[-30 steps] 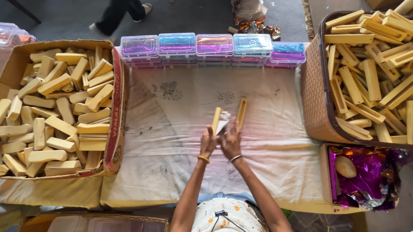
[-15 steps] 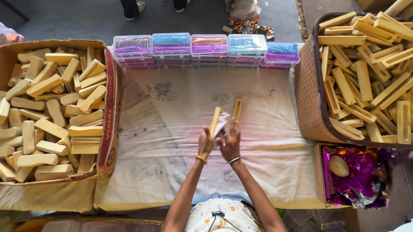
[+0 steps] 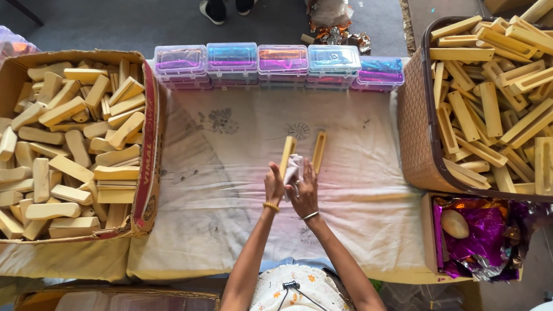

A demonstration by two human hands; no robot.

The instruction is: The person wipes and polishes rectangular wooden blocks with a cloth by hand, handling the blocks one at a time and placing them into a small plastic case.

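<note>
You've got matt, smooth wood blocks, a soft white cloth, w/ glossy clear plastic boxes behind.

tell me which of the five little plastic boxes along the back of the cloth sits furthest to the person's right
The purple-tinted box at the end of the row, next to the woven basket of wooden pieces. The other four lie further toward the cardboard box.

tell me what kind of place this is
Likely a small craft or packing workshop: a cardboard box and a basket heaped with wooden pieces, plus a row of clear plastic cases along a cloth-covered table.
</note>
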